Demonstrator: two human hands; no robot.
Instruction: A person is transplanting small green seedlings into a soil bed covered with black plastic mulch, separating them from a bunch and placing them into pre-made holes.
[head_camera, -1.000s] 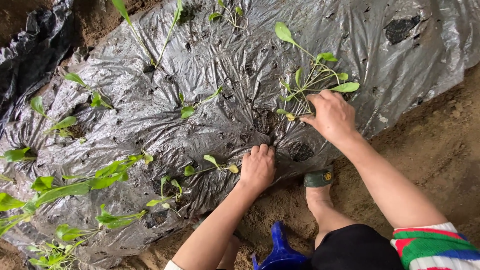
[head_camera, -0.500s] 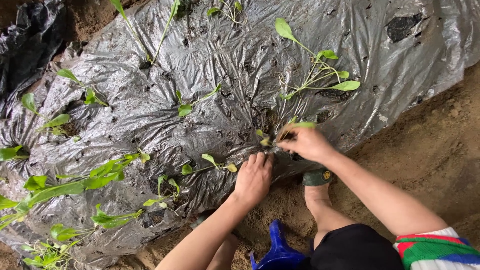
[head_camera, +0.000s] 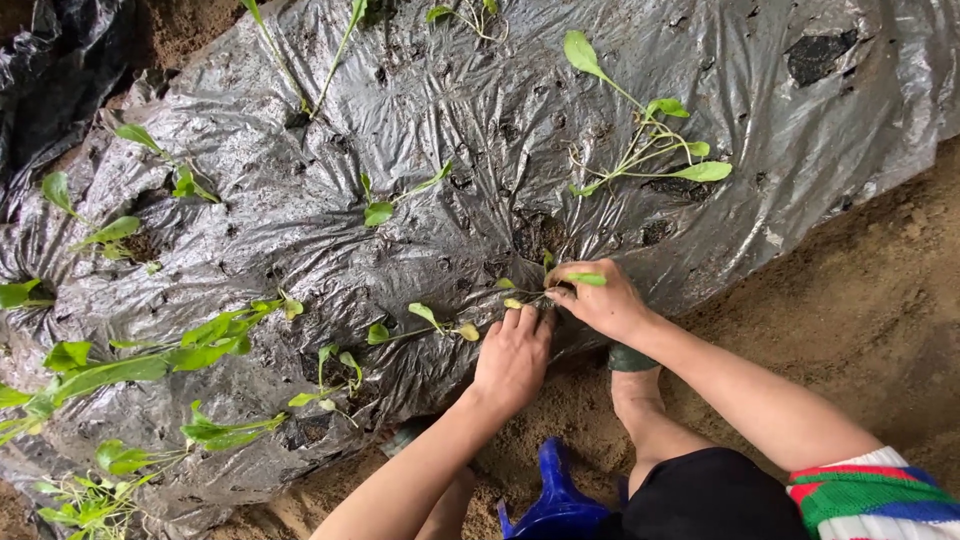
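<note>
Right hand: I see my right hand (head_camera: 603, 300) pinching a small seedling (head_camera: 560, 285) at frame centre.
Left hand: my left hand (head_camera: 513, 358) lies flat, fingers loose, on the black plastic sheet (head_camera: 300, 215) just beside it.

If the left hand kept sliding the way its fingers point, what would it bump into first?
The left hand points up the bed, so it would probably meet the small seedling at its fingertips first, then the right hand pinching it. All lie on the grey plastic sheet.

Blue watering can (head_camera: 555, 495), sandy soil (head_camera: 880, 330)
</note>
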